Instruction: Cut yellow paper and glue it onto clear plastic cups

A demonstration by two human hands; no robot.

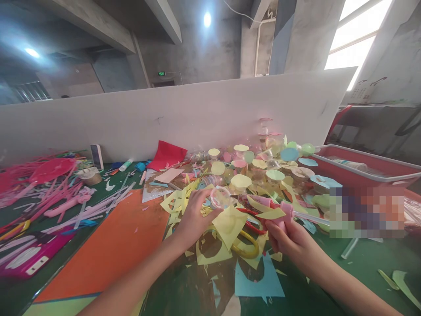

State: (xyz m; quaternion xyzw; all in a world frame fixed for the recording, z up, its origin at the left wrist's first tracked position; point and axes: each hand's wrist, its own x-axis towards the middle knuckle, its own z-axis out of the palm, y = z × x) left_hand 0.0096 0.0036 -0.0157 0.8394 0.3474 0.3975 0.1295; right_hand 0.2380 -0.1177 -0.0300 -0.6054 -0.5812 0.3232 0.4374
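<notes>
Concrete room, 2 ceiling lights (207, 19) (32, 52) lit; a white board (197, 109) stands behind a cluttered green table (329, 276).

Left hand (194, 215): grasping a clear plastic cup (221, 198) between thumb and fingers, above the paper scraps in the middle of the work area. Right hand (289, 237): closed around a pink glue gun (287, 211), its nozzle near the cup's rim. Whether they touch, I cannot tell.

Condition of work: behind and to the right of the hands, numerous clear pieces bear paper discs, among them yellow (241, 181) and blue (289, 154); these appear finished or nearly so. No paper disc is seen on the held cup, so it appears incomplete. How many others remain cannot be determined.

Also noted: cut-out yellow paper (230, 226) and blue paper (259, 281), yellow-handled scissors (246, 250), and a red bin (329, 175) at right.
</notes>
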